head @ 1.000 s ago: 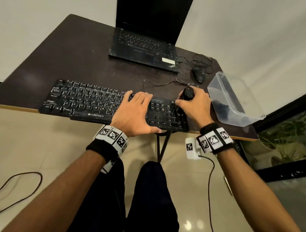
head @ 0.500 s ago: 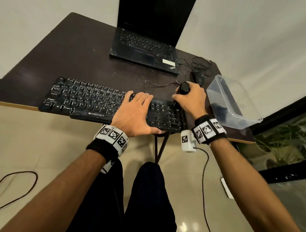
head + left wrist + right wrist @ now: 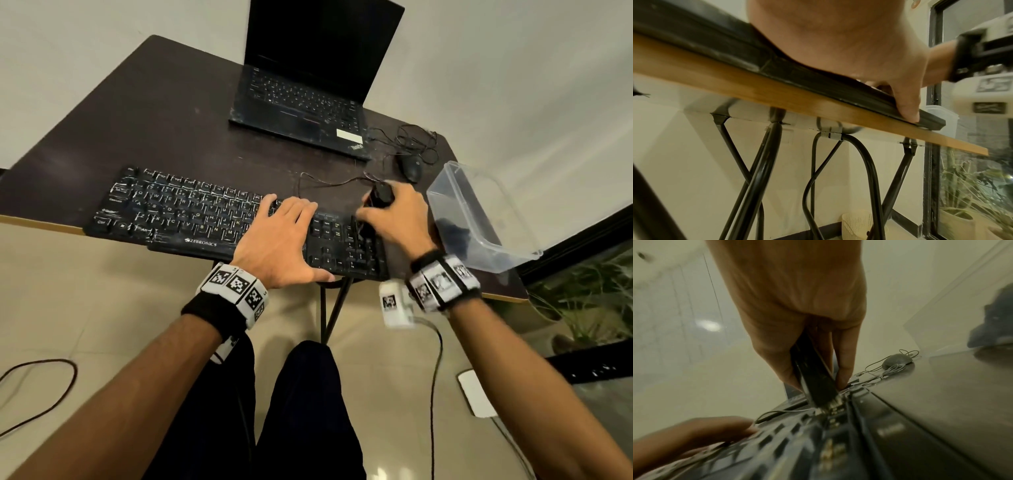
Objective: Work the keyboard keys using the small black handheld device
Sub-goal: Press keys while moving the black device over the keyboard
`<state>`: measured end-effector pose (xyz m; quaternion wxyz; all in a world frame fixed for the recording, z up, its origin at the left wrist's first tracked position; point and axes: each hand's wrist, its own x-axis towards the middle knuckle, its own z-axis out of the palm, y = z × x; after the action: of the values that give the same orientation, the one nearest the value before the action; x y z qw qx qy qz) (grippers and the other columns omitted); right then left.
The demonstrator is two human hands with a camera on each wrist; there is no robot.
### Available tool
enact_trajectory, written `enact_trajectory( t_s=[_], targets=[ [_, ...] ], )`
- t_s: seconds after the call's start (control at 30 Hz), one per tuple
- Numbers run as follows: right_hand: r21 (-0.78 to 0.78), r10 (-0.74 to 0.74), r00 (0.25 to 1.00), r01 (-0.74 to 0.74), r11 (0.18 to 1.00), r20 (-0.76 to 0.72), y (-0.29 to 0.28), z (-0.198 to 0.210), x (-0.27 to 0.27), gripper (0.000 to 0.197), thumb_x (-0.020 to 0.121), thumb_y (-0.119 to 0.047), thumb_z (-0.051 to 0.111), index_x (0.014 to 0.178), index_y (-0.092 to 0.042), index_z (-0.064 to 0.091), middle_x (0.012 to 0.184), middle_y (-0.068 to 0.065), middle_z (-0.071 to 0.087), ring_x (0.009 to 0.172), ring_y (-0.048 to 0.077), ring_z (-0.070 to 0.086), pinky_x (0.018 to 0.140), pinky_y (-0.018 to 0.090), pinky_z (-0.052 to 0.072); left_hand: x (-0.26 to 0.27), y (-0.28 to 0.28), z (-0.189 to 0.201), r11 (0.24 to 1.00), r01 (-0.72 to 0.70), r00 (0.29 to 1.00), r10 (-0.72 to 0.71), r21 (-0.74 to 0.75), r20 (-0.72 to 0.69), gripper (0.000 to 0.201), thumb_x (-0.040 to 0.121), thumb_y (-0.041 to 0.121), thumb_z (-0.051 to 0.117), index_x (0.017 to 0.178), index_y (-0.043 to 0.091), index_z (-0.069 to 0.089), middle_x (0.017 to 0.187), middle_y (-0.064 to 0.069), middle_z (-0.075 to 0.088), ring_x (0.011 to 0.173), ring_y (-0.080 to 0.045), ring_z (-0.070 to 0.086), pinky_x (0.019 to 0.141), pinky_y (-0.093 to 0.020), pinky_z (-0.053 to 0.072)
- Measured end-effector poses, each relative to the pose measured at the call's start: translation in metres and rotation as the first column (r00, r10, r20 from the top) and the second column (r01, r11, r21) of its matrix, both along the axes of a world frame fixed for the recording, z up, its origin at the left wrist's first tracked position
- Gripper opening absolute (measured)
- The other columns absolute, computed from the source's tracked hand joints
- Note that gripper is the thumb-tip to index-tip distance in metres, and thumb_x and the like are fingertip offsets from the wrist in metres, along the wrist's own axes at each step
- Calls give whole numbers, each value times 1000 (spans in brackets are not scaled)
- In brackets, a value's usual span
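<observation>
Black plastic fills my right hand: I grip the small handheld device upright, tip on the keyboard number pad at the table's near edge. My left hand lies flat, fingers straight, steadying it. I should press squarely and lightly.

An open laptop, a mouse and a clear plastic tub share the table.

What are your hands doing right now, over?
Left hand flat on keyboard, steadying. Right hand grips device, tip at right-end keys. Nothing in the way.
</observation>
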<state>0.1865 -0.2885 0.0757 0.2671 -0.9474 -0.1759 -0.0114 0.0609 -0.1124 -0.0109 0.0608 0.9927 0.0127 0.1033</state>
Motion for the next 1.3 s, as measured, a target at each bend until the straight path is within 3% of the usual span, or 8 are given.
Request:
enact_trajectory(
  t_s=[0.17, 0.37, 0.5, 0.73, 0.9, 1.0, 1.13, 1.3],
  targets=[
    [-37, -51, 998, 50, 998, -36, 36, 3, 37, 27, 76, -31, 87, 98, -18, 79, 99, 1, 78, 102, 25, 72, 81, 25, 43, 0, 2, 1, 1000, -8, 1000, 8, -25, -5, 139, 61, 107, 34, 163, 13, 26, 167, 0, 36, 156, -17, 29, 131, -51, 9],
    [-67, 14, 999, -17, 998, -53, -14, 0, -35, 21, 76, -33, 88, 91, -26, 76, 89, -11, 76, 95, 19, 72, 88, 35, 56, 1, 2, -1, 999, -7, 1000, 8, -50, 15, 138, 60, 105, 38, 162, 13, 28, 164, 1, 39, 154, -16, 31, 130, -52, 12],
    [-42, 2, 1000, -3, 999, -19, -33, -5, -65, 20, 74, -33, 87, 87, -26, 74, 83, -13, 76, 90, 17, 72, 85, 37, 58, 1, 0, -2, 999, -7, 999, 8, -33, 33, 136, 63, 104, 39, 161, 11, 30, 162, -1, 41, 153, -17, 33, 130, -53, 12],
    [21, -89, 996, 89, 996, -31, 15, 3, -11, 22, 75, -33, 86, 92, -23, 78, 88, -5, 74, 102, 28, 72, 79, 28, 42, -4, 0, 2, 999, -1, 1000, 2, -53, 23, 135, 61, 104, 37, 160, 11, 33, 163, -1, 42, 154, -18, 32, 130, -52, 11],
    [30, -52, 999, 52, 998, 2, -34, -7, -81, 21, 73, -31, 88, 87, -25, 74, 83, -10, 77, 90, 22, 74, 82, 36, 56, -1, 0, -2, 1000, -7, 1000, 7, -1, 25, 136, 64, 105, 37, 162, 11, 30, 165, -1, 40, 155, -18, 32, 130, -52, 12],
    [102, -68, 996, 63, 993, 55, -45, -15, -106, 20, 72, -28, 87, 85, -27, 72, 77, -15, 76, 85, 17, 73, 81, 36, 56, 2, 0, -4, 1000, -15, 1000, 14, 21, 24, 136, 65, 104, 31, 163, 10, 28, 166, -2, 37, 156, -18, 29, 130, -54, 11],
    [57, -28, 998, 24, 998, 61, -15, -14, -78, 20, 73, -31, 84, 88, -22, 73, 82, -8, 77, 88, 23, 73, 76, 33, 52, 0, 0, -1, 1000, -5, 1000, 5, 30, 12, 136, 64, 104, 27, 163, 9, 29, 166, -3, 38, 155, -19, 30, 130, -54, 11],
    [25, -75, 997, 75, 997, 10, 27, -5, -11, 23, 75, -32, 84, 93, -21, 77, 95, 0, 79, 103, 29, 73, 81, 30, 46, -2, 0, 2, 1000, -4, 1000, 4, 0, -1, 141, 61, 107, 25, 163, 9, 28, 166, -4, 38, 156, -20, 29, 130, -53, 9]
  ],
)
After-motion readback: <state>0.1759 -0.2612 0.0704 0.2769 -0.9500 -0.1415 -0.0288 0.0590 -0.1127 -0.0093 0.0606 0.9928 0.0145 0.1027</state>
